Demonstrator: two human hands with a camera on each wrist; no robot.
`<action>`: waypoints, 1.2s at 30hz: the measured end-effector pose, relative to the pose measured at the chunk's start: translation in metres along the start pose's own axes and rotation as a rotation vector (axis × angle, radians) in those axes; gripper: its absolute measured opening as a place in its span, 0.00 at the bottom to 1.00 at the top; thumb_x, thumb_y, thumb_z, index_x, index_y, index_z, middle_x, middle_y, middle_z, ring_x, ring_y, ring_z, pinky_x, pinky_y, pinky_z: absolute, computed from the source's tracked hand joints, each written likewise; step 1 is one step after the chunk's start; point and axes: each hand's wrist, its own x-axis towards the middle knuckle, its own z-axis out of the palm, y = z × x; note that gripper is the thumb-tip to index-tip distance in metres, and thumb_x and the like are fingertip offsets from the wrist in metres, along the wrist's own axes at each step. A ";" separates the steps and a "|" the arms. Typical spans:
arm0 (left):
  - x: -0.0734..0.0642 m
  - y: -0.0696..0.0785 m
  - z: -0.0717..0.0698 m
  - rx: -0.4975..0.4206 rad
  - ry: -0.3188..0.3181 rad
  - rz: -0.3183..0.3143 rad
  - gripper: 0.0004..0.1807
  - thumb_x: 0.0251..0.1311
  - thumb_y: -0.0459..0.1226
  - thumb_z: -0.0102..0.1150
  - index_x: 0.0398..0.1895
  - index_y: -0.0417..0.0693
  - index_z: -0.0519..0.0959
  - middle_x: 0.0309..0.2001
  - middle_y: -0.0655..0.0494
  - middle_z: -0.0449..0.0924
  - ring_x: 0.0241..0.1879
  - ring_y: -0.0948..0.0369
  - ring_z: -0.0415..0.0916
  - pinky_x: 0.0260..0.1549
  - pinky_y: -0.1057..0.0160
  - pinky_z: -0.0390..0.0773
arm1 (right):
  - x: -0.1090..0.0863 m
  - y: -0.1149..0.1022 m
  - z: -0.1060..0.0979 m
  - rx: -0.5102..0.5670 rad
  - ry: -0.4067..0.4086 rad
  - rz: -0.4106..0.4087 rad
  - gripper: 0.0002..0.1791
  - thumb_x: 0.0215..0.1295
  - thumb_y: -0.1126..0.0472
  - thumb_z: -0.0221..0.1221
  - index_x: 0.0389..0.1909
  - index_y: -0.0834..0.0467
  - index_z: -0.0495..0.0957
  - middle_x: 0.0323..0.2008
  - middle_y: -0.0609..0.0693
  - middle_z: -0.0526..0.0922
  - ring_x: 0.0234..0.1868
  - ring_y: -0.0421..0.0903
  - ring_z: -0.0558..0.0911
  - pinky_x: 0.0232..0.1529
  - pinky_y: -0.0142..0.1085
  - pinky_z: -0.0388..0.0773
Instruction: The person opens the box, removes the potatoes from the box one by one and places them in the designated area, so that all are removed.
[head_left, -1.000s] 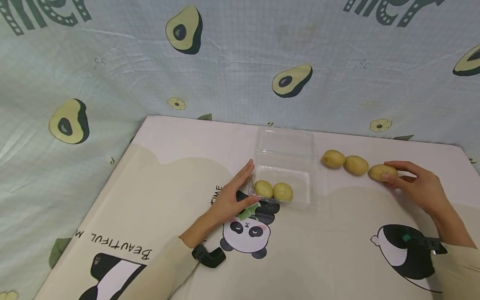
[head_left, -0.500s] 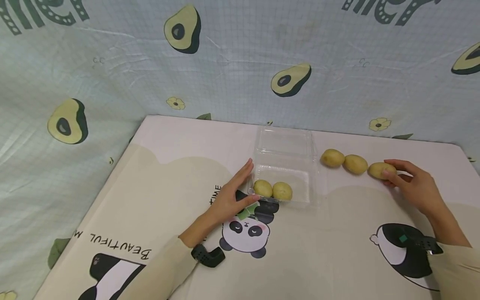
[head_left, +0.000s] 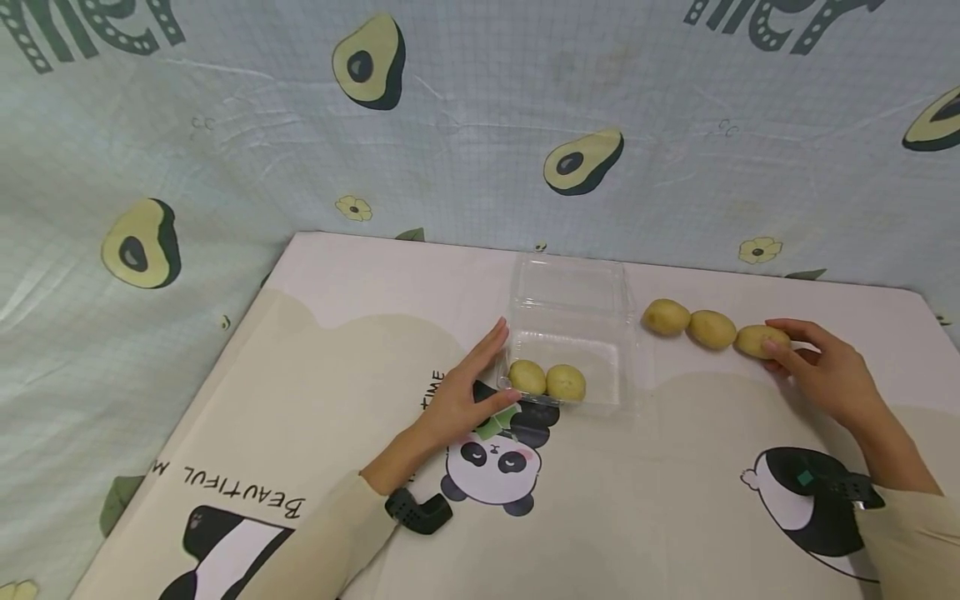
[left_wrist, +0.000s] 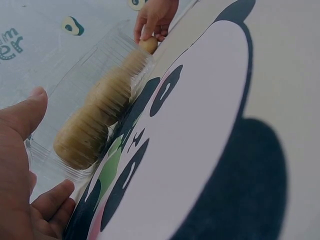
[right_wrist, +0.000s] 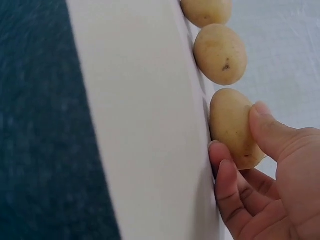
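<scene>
Right hand (right_wrist: 270, 180) pinching end potato (right_wrist: 234, 127), plainest in wrist view; left hand (head_left: 463, 400) flat, spread beside clear box (head_left: 600, 392).

A panda-print table (head_left: 315, 392) carries a clear clamshell box (head_left: 567, 333) and 3 loose potatoes (head_left: 711, 329).

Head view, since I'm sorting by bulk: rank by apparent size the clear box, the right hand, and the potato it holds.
1. Clear box, lid open.
2. Right hand.
3. Potato, pinched at the row's right end.
</scene>
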 end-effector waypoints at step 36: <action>0.001 0.000 0.000 0.006 -0.001 -0.001 0.48 0.60 0.62 0.54 0.76 0.50 0.50 0.75 0.65 0.42 0.72 0.64 0.42 0.67 0.53 0.53 | -0.009 -0.024 -0.020 -0.027 0.102 -0.024 0.30 0.71 0.46 0.51 0.66 0.60 0.64 0.57 0.65 0.71 0.24 0.24 0.74 0.23 0.23 0.68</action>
